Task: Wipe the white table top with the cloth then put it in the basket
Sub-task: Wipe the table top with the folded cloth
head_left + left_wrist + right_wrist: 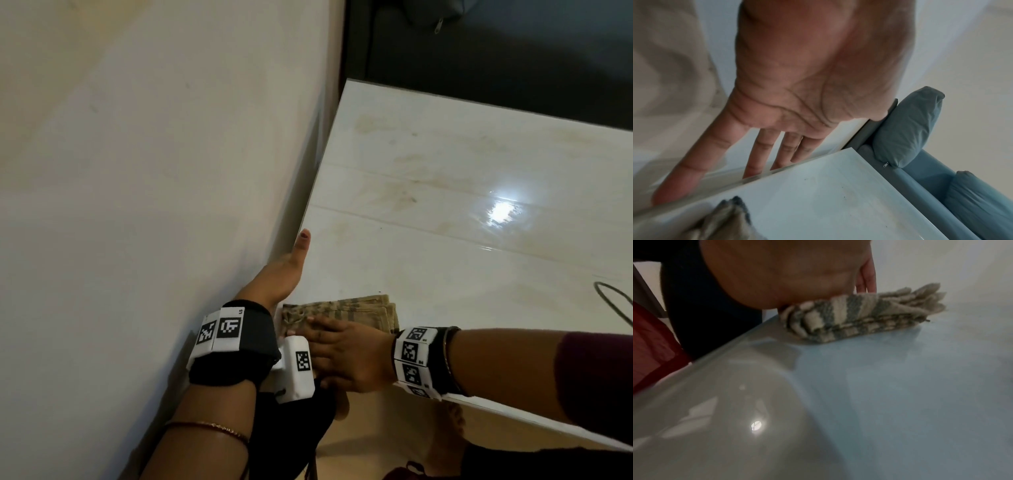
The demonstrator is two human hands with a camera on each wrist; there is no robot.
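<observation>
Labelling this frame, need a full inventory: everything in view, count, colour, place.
table top: one, glossy white, faint brownish smears, against the wall
cloth: one, folded, beige with grey stripes, near left corner of the table
wall: one, cream, left of the table
cushions: two, blue-grey, past the table's far edge
wire loop: one, dark, right edge of the table
left hand: open, fingers below the table's left edge
right hand: flat, pressing on the cloth
</observation>
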